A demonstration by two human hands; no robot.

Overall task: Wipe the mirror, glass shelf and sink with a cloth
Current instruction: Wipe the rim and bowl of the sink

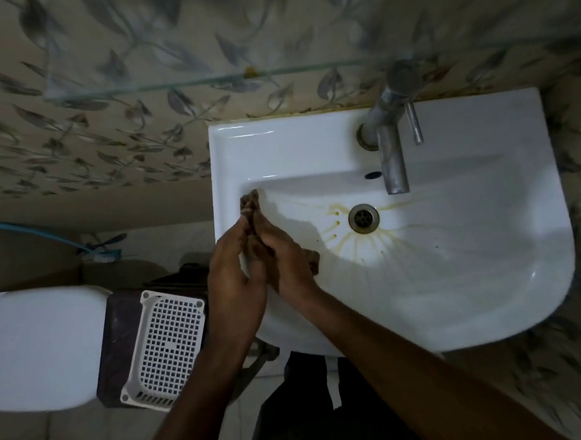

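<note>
- My left hand [237, 284] and right hand [285, 264] press together, palms facing, squeezing a brown cloth [250, 205] between them.
- The cloth's ends poke out past my fingertips and beside my right hand, over the left rim of the white sink [456, 277].
- The tap [392, 152] and drain [363, 217] lie to the right; the glass shelf [205, 80] runs above.

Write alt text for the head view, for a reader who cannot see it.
Two hands, left hand and right hand, hold a brown cloth between them over the left edge of a white sink. Yellowish stains ring the drain under a metal tap; a glass shelf crosses the leaf-patterned wall above.
</note>
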